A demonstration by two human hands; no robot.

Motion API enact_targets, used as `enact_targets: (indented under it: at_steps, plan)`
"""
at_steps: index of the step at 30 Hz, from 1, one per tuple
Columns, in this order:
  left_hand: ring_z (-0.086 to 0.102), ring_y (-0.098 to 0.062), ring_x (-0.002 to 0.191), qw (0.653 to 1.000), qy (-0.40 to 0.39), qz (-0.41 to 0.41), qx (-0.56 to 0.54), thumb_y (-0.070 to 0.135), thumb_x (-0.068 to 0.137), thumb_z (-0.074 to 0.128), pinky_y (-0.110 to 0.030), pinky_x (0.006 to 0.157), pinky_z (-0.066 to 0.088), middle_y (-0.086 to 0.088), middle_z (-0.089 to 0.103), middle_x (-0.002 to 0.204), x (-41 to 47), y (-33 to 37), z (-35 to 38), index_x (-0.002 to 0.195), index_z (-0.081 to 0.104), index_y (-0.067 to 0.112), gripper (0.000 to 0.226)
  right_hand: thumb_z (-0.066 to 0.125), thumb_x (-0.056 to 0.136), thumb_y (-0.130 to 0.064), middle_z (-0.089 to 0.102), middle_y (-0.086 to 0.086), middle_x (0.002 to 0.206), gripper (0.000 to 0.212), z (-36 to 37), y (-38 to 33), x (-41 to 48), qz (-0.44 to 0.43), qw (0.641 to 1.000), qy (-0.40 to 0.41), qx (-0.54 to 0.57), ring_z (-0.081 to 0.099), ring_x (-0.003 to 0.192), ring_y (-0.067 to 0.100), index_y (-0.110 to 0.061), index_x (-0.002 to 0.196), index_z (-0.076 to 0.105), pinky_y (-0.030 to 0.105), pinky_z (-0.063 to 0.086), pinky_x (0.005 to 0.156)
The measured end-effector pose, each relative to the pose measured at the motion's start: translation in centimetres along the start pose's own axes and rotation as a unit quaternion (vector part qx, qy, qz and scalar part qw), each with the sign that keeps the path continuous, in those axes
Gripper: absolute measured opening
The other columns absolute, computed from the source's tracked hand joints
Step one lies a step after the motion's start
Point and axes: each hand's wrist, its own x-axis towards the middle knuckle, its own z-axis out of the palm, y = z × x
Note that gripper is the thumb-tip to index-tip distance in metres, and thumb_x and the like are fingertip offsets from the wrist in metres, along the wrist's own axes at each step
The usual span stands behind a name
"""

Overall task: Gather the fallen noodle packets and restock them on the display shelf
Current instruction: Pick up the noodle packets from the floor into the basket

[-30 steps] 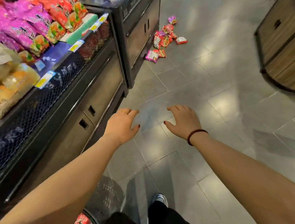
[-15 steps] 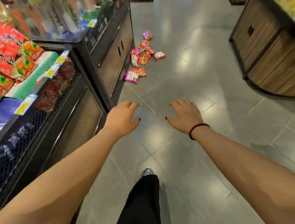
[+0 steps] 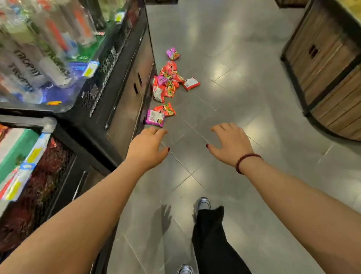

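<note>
Closer now, scattered red and pink plastic noodle packets (image 3: 167, 85) lie on the grey tiled floor (image 3: 226, 94) beside the black cabinet base (image 3: 125, 111); left hand (image 3: 147, 149) and right hand (image 3: 229, 142) hover spread, empty; I'd crouch and take the nearest first

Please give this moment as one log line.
left hand: open, empty | right hand: open, empty | noodle packets: on floor by black cabinet, untouched

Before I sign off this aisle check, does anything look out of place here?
Yes: noodle packets lie strewn on the floor at the foot of the black cabinet, red and pink, some overlapping, not on a shelf. The left hand and right hand hold nothing.
</note>
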Motion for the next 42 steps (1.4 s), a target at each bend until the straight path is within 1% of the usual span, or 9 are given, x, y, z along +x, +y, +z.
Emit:
enact_targets:
  at_steps: [7, 13, 16, 20, 28, 33, 37, 40, 42]
  plan:
    - [0.051, -0.027, 0.117, 1.0, -0.003, -0.016, 0.012, 0.039, 0.088, 0.062, -0.038, 0.087, 0.048, -0.008, 0.056, 0.125, 16.6, -3.6, -0.7, 0.137, 0.047, 0.018, 0.056, 0.057, 0.089, -0.042, 0.054, 0.004, 0.126, 0.047, -0.3, 4.8, 17.7, -0.012, 1.0, -0.006, -0.002, 0.044, 0.122, 0.025, -0.019, 0.129, 0.051, 0.036, 0.035, 0.096]
    - [0.05, -0.028, 0.118, 0.998, -0.017, -0.056, -0.02, 0.038, 0.088, 0.06, -0.041, 0.09, 0.049, -0.008, 0.055, 0.124, 29.5, -6.5, -2.2, 0.137, 0.048, 0.019, 0.054, 0.055, 0.09, -0.043, 0.051, 0.002, 0.129, 0.049, -1.3, 7.7, 31.9, -0.033, 0.999, -0.042, -0.002, 0.041, 0.126, 0.023, -0.02, 0.133, 0.047, 0.036, 0.034, 0.101]
    - [0.051, -0.029, 0.117, 0.997, -0.036, -0.069, -0.017, 0.042, 0.087, 0.061, -0.043, 0.09, 0.049, -0.007, 0.055, 0.124, 34.7, -9.0, -2.1, 0.135, 0.049, 0.019, 0.055, 0.055, 0.09, -0.044, 0.051, 0.001, 0.129, 0.049, -1.1, 7.9, 38.2, -0.047, 0.997, -0.056, -0.003, 0.041, 0.125, 0.022, -0.021, 0.132, 0.047, 0.035, 0.035, 0.1]
    - [0.053, -0.032, 0.113, 0.995, -0.036, -0.087, -0.023, 0.037, 0.083, 0.064, -0.045, 0.087, 0.051, -0.009, 0.057, 0.119, 42.1, -13.3, -1.3, 0.13, 0.053, 0.015, 0.053, 0.055, 0.09, -0.045, 0.052, 0.002, 0.128, 0.049, 0.4, 7.9, 47.6, -0.081, 0.994, -0.07, -0.014, 0.043, 0.123, 0.023, -0.02, 0.132, 0.047, 0.035, 0.035, 0.1]
    - [0.049, -0.031, 0.119, 0.988, -0.058, -0.131, -0.061, 0.037, 0.087, 0.061, -0.043, 0.091, 0.047, -0.01, 0.054, 0.123, 55.2, -21.5, -1.4, 0.136, 0.048, 0.016, 0.055, 0.055, 0.089, -0.044, 0.054, 0.004, 0.125, 0.046, 2.1, 5.8, 65.4, -0.129, 0.987, -0.093, -0.037, 0.045, 0.118, 0.025, -0.019, 0.128, 0.049, 0.036, 0.038, 0.094]
    - [0.048, -0.028, 0.121, 0.977, -0.071, -0.189, -0.075, 0.035, 0.088, 0.058, -0.038, 0.088, 0.048, -0.007, 0.052, 0.128, 60.9, -24.4, -2.4, 0.138, 0.046, 0.02, 0.054, 0.056, 0.089, -0.044, 0.054, 0.004, 0.125, 0.048, 2.8, 5.2, 74.6, -0.182, 0.974, -0.126, -0.046, 0.046, 0.118, 0.025, -0.018, 0.128, 0.049, 0.037, 0.039, 0.095]
    - [0.048, -0.027, 0.122, 0.96, -0.058, -0.26, -0.09, 0.037, 0.088, 0.059, -0.041, 0.09, 0.049, -0.005, 0.051, 0.13, 64.7, -26.0, -1.8, 0.139, 0.046, 0.021, 0.055, 0.057, 0.089, -0.043, 0.054, 0.005, 0.125, 0.05, 3.9, 5.2, 82.6, -0.249, 0.955, -0.152, -0.055, 0.046, 0.117, 0.026, -0.016, 0.13, 0.048, 0.037, 0.04, 0.094]
    - [0.05, -0.027, 0.121, 0.934, -0.042, -0.333, -0.125, 0.037, 0.088, 0.057, -0.037, 0.093, 0.047, -0.006, 0.054, 0.127, 67.3, -26.2, 0.0, 0.137, 0.048, 0.019, 0.054, 0.061, 0.086, -0.037, 0.058, 0.011, 0.115, 0.042, 5.6, 5.5, 88.5, -0.305, 0.932, -0.188, -0.043, 0.05, 0.11, 0.031, -0.011, 0.119, 0.056, 0.038, 0.042, 0.089]
    - [0.051, -0.028, 0.121, 0.902, -0.017, -0.401, -0.16, 0.04, 0.084, 0.056, -0.039, 0.095, 0.046, -0.005, 0.055, 0.125, 68.9, -25.8, 1.5, 0.134, 0.052, 0.021, 0.053, 0.063, 0.082, -0.033, 0.06, 0.014, 0.109, 0.041, 7.0, 5.5, 92.4, -0.345, 0.913, -0.214, -0.045, 0.054, 0.105, 0.035, -0.008, 0.115, 0.059, 0.039, 0.044, 0.084]
